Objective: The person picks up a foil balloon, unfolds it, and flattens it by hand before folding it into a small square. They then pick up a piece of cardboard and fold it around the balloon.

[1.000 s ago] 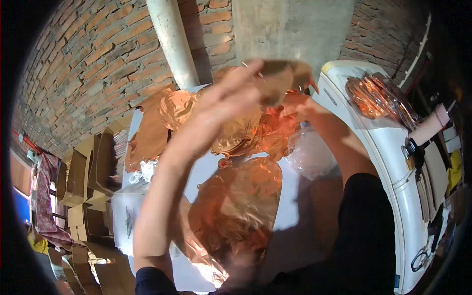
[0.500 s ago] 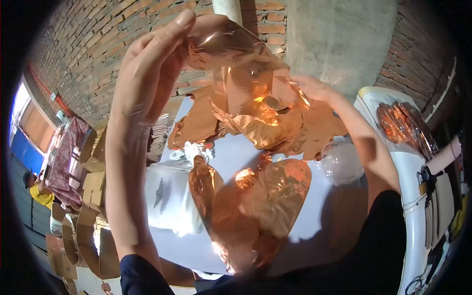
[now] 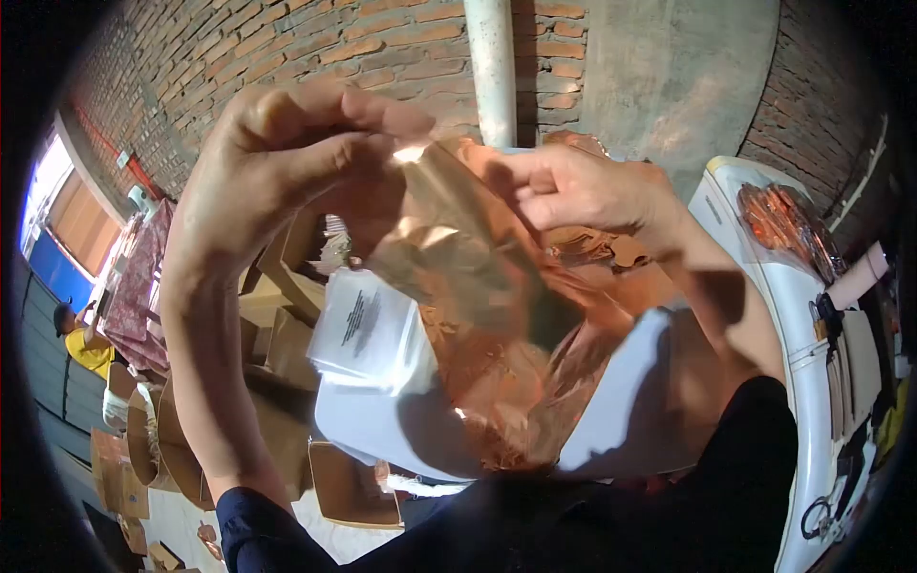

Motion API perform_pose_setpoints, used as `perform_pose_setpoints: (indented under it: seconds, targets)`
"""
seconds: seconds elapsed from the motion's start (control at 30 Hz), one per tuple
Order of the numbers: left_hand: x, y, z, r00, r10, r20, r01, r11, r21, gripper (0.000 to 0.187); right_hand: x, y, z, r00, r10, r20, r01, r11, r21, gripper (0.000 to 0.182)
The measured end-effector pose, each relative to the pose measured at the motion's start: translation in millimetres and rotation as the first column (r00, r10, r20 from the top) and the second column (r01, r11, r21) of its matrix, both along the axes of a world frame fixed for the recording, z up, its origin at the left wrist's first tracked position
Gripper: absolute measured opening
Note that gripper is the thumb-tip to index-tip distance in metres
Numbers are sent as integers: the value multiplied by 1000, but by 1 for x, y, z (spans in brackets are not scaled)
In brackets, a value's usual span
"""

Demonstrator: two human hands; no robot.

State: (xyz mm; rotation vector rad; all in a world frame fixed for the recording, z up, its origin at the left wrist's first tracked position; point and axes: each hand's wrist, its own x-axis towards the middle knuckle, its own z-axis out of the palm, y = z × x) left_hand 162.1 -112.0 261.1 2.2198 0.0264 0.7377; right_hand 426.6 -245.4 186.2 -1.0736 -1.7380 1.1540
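The white table (image 3: 616, 396) is lying under a large copper-coloured foil sheet (image 3: 463, 244), which is hanging in the air between the two hands and drooping toward more foil below. The sheet is looking thin, glossy and creased, shining pale gold in its upper part and turning redder along the folds on its right side; small white glints are catching near the top. The left hand (image 3: 287, 143) is gripping its upper left edge between thumb and bent fingers, whose tips are blurring. The right hand (image 3: 592, 186) is pinching its upper right part, thumb against forefinger.

Half a second ago the sheet was arching higher and showing see-through; now it is hanging lower, covering much of the foil on the table, and the hands are standing closer together.
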Motion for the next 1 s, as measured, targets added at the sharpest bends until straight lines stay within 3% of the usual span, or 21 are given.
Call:
perform_pose_setpoints:
  seconds: [0.1, 0.2, 0.3, 0.4, 0.43, 0.5, 0.6, 0.7, 0.73, 0.8, 0.83, 0.87, 1.0]
  targets:
    - [-26, -1, -2, 998, 56, -26, -59, 990, -127, 26, -17, -24, -6, 994, -111, -18, 108, 988, -111, 27]
    - [-43, 4, -18, 995, 70, -73, -84, 975, -207, 28, -32, -24, -20, 993, -113, -16, 110, 982, -155, 28]
    - [-59, 7, -27, 970, 136, -203, -171, 972, -164, 39, -44, -24, -41, 991, -85, -104, 60, 972, -226, 31]
    - [-72, 22, -15, 988, 122, -97, -115, 991, 69, 63, -70, -39, -80, 964, 11, -266, -85, 959, -269, 41]
    - [-72, 20, -12, 978, 173, -118, -163, 983, 89, 64, -78, -43, -89, 945, 54, -323, -145, 954, -264, 45]
    - [-67, 6, -4, 989, 116, -92, -104, 987, 126, 61, -86, -40, -90, 941, 89, -327, -153, 973, -174, 49]
    - [-66, 12, -4, 994, 103, -34, -100, 992, 71, 59, -101, -36, -73, 978, 26, -207, -66, 979, -193, 54]
    - [-74, 11, 10, 988, 113, -109, -121, 990, -75, 58, -101, -35, -64, 966, 23, -259, -78, 975, -207, 40]
    - [-67, 12, 1, 965, 219, 144, -198, 969, -150, 57, -100, -36, -65, 952, 28, -305, -93, 975, -203, 36]
    - [-83, 28, 16, 988, 117, -97, -123, 991, -58, 56, -102, -39, -71, 950, 0, -312, -70, 974, -213, 47]
    - [-85, 31, 12, 985, 161, -63, -164, 986, -42, 56, -103, -40, -74, 949, -13, -315, -59, 974, -218, 52]
    - [-85, 30, 7, 978, 206, -29, -206, 978, -28, 56, -102, -39, -83, 940, 16, -341, -82, 980, -180, 52]
    - [-93, 31, 22, 973, 228, 29, -228, 974, 0, 52, -136, 4, -43, 950, -190, -247, 231, 961, 151, 50]
